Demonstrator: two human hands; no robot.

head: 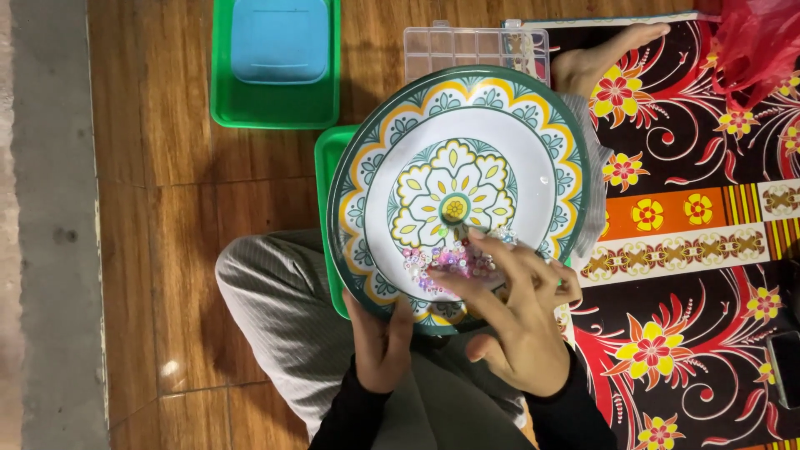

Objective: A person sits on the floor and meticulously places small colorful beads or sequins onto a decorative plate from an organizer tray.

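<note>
Plate (467, 133) flat, round | left hand (379, 346) fingers clamped on rim | right hand (517, 321) fingers spread over beads (446, 262)

Count: one patterned plate (500, 133), two green trays (225, 100), one blue lidded box (279, 37), one clear compartment box (467, 42), two hands (379, 346), one loose pile of small beads (446, 262), uncountable.

The plate (467, 133) looks glossy and smooth, glazed or hard plastic; the sequins (446, 262) on it glitter; the green trays (223, 92) are shiny plastic. The floor (175, 225) is polished wood-look board; the patterned mat (692, 167) seems matt and woven; the compartment box (458, 42) is clear plastic.
</note>
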